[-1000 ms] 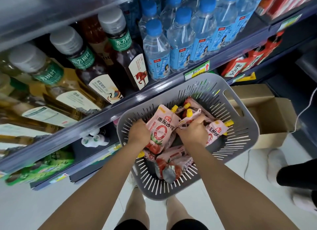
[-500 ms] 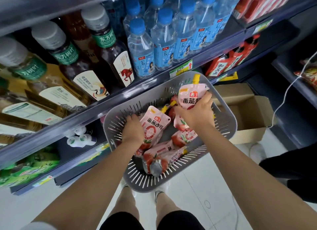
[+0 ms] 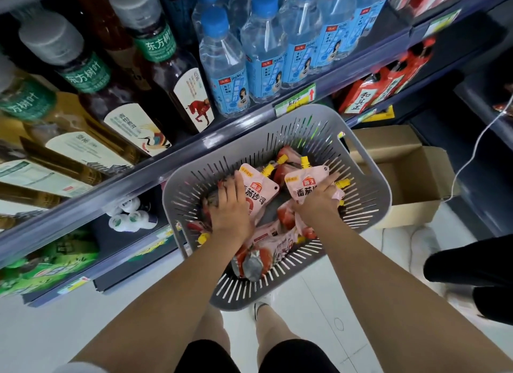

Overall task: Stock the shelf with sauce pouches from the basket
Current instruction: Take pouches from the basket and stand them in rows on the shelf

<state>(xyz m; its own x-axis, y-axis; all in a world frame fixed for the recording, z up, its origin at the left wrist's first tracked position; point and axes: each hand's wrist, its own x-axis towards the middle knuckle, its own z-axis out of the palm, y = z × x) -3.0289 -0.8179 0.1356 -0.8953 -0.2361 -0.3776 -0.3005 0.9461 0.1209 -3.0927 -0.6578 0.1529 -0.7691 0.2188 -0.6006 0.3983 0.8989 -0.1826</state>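
head view: a grey slotted basket [image 3: 369, 161] sits low against the front edge of the shelf [image 3: 155, 175], and both hands are down inside it among the sauce pouches [image 3: 266, 250], pink with yellow caps, piled loosely on the basket floor. the left hand [image 3: 227, 206] lies spread over one pouch [image 3: 259, 189] whose printed face is up; its fingers look flat and loose, pressing or gathering, and i cannot tell that they have closed around it. the right hand [image 3: 316, 200] grips a second pouch [image 3: 302, 185] by its lower body, fingers splayed along its right edge, its yellow spout [image 3: 304, 161] pointing toward the shelf. water bottles [image 3: 222, 64] and dark tea bottles [image 3: 169, 75] fill the tier above; red packs [image 3: 372, 92] sit lower right, and a cardboard box [image 3: 410, 178] stands just beside the basket.

to do this step well, i judge each hand should take its pouch around the firm upper body near the spout, not the soft belly, since these will sag and slip; lift clear of the pile so no neighbour's cap snags, and keep the printed face outward for the shelf.

against the frame half a second back, the right hand's pouch was raised to the basket's far rim and now sits lower, inside the basket, while the left hand has opened out flatter over its pouch. the camera has also tipped, bringing the shelf bottles larger into sight.
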